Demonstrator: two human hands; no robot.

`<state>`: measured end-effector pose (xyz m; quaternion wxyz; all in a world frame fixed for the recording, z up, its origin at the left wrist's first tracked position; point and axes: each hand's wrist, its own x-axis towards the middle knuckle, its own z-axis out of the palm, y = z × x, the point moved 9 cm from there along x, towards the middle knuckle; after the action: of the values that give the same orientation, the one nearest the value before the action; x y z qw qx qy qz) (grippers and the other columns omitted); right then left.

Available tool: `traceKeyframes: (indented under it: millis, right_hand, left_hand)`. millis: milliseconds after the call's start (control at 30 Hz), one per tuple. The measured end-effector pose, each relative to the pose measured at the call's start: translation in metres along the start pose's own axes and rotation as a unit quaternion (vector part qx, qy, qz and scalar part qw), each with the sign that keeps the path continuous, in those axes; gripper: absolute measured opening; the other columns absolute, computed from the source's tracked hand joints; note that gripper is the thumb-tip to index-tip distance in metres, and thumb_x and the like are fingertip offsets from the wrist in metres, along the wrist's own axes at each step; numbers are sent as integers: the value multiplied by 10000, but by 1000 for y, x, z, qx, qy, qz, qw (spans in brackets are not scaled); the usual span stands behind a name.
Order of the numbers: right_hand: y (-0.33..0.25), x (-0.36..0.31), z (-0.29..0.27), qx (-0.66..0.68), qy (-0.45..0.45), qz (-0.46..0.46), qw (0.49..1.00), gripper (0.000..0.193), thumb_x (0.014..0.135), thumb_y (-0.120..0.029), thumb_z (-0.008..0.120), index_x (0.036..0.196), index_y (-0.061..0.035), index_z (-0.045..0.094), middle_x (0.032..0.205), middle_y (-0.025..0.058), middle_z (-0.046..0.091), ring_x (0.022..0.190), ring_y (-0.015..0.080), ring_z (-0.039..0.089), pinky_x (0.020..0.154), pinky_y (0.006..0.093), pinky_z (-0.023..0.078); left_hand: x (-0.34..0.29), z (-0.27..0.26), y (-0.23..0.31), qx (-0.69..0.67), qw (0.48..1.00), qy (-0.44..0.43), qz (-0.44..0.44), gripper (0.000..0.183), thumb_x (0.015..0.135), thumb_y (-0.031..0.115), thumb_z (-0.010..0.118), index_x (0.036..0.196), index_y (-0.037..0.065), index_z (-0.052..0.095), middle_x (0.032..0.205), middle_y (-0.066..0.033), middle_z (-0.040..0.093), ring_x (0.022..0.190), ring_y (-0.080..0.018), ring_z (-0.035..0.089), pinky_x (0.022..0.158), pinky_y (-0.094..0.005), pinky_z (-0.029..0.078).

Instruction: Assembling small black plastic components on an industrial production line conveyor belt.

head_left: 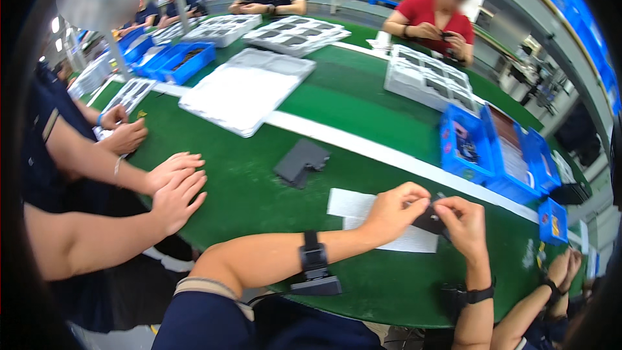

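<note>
Both my hands are closed on a small dark flat part point(429, 221) above the near side of the green table. My left hand point(396, 210) pinches its left edge between thumb and fingers. Gripping the other side is my right hand point(465, 223), also in a pinch. What exactly the part is cannot be made out. Beneath it lie white paper sheets point(350, 201), partly covered by my left hand. A dark grey flat piece with a notched corner point(302, 163) rests on the table left of the sheets.
To my left, a co-worker's hands point(176, 185) rest on the green table point(246, 210). Blue bins point(468, 146) with parts stand at the right. White trays point(427, 79) and a pale flat tray point(243, 94) lie farther back. More people sit around the table.
</note>
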<state>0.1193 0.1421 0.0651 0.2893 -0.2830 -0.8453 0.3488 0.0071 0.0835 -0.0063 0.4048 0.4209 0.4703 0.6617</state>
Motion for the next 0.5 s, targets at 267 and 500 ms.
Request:
traceKeyframes:
  millis: [267,500]
  right_hand:
    - [-23,-2,-5,-90,13,-78,993,74,757,-56,664,787,11,655,694,111,634,573,192,580,516,290,433]
    - [-31,-3,-2,-125,11,-135,983,51,751,-25,654,774,16,635,718,112,633,578,206,581,513,293,436]
  left_hand:
    - [-2,2,-2,60,995,-29,-76,231,901,253,577,1020,61,626,888,11,625,804,-45,568,648,-224,497]
    - [0,-1,-3,94,993,-31,-67,225,908,244,569,1010,52,627,911,5,636,810,-50,578,668,-230,514]
